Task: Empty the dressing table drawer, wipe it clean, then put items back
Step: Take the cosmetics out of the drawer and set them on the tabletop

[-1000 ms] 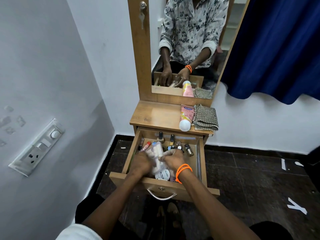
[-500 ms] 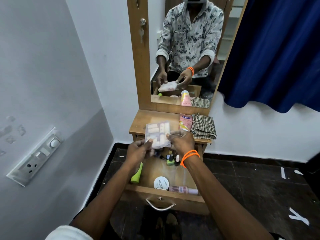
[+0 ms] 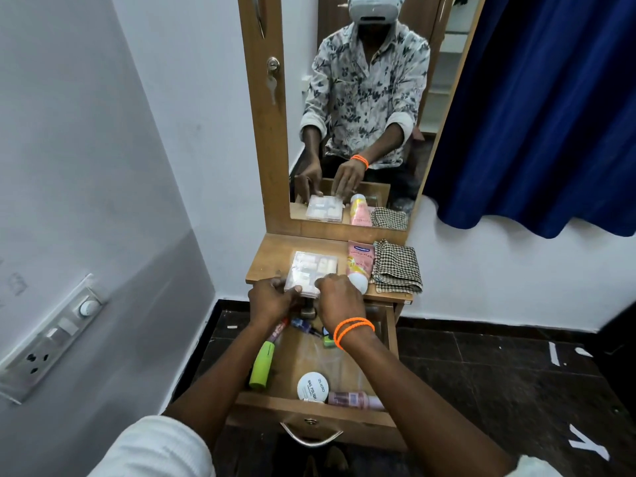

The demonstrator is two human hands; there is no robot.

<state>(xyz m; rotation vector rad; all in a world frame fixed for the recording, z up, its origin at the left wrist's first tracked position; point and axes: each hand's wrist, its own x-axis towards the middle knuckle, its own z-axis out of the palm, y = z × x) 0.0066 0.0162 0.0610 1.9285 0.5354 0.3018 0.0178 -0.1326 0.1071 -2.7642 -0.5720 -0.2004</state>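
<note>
Fingers of both the left hand (image 3: 272, 299) and right hand (image 3: 339, 297) pinch the near edge of a clear plastic case (image 3: 314, 270) lying on the dressing-table top (image 3: 272, 259), left of a pink tube (image 3: 359, 261), beyond the open drawer (image 3: 309, 407).

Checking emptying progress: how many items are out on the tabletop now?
3. The clear box sits left on the tabletop, both hands gripping its near edge; the pink tube lies beside it; the checked cloth is at right. More items remain in the drawer.
</note>
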